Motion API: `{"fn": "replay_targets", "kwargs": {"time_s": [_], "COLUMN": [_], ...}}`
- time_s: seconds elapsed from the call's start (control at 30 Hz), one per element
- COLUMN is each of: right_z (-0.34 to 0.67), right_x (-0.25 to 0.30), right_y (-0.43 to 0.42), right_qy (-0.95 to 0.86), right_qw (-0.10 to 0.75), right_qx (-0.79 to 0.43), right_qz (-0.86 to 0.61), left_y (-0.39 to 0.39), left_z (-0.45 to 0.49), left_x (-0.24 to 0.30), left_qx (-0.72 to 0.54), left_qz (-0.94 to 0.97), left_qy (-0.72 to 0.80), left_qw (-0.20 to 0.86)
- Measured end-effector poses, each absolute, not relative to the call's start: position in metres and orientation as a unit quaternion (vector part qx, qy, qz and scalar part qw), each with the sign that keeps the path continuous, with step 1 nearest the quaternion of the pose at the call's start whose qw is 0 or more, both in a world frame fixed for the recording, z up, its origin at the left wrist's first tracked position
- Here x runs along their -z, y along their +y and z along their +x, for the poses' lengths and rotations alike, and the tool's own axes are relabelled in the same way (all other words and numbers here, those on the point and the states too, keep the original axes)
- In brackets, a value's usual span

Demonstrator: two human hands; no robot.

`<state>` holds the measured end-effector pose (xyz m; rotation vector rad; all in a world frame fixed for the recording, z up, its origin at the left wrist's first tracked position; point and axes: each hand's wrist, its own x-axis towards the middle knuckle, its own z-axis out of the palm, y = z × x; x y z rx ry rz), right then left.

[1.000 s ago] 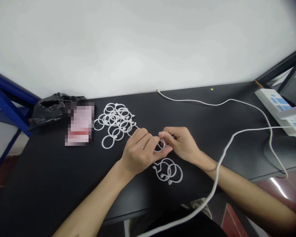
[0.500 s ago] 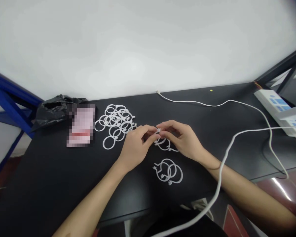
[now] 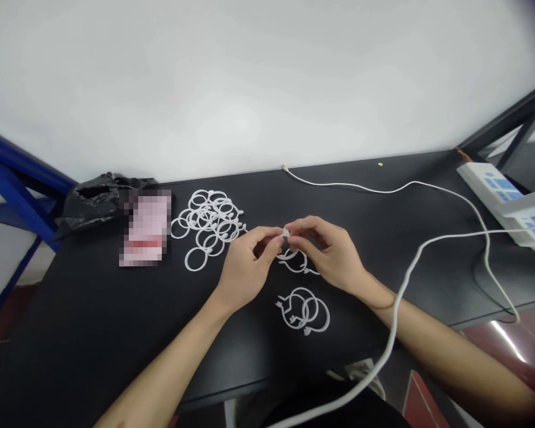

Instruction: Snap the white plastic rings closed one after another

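Note:
Thumb and fingertips of my left hand (image 3: 249,261) pinch a small white plastic ring clip (image 3: 286,232) from one side. My right hand (image 3: 332,252) pinches it from the other side, so the fingertips of both hands nearly meet. Most of this piece is covered by my fingers. White ring clips (image 3: 294,270) show just below my hands, partly hidden by the right one; whether one of them belongs to the held piece I cannot tell. Nearer the table's front edge lie several overlapping ring clips (image 3: 316,328) with small toothed clasps. Left of my hands is a loose pile of white ring clips (image 3: 196,260).
On the black table (image 3: 129,333), a black plastic bag (image 3: 93,199) and a blurred pink packet (image 3: 147,229) lie at the left. A white cable (image 3: 410,273) crosses over my right forearm toward a white device (image 3: 502,196). Another thin cable (image 3: 356,185) runs along the back.
My fingertips have shifted slightly around the small white clip, and more of it shows between them. The rings on the table lie as before.

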<state>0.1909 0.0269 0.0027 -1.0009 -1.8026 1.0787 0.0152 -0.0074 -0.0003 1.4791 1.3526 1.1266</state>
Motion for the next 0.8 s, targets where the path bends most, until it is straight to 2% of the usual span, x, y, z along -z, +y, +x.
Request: {"fn": "replay_targets", "kwargs": {"time_s": [0.3, 0.6, 0.8], "right_z": [0.1924, 0.1956, 0.1957], "right_x": [-0.0022, -0.0036, -0.0078], "right_y": [0.0291, 0.0315, 0.0297], "right_qy": [-0.701, -0.730, -0.723], "right_qw": [0.390, 0.363, 0.327], "right_qx": [-0.448, -0.422, -0.478], "right_qz": [-0.395, -0.396, -0.375], "left_y": [-0.0056, -0.0058, -0.0045], "left_z": [0.0112, 0.0108, 0.0095], "left_x": [0.0012, 0.0016, -0.0020], "left_qx": [-0.439, -0.428, -0.427], "left_qz": [0.597, 0.642, 0.606], "left_qy": [0.534, 0.533, 0.560], "left_qw": [0.407, 0.347, 0.370]}}
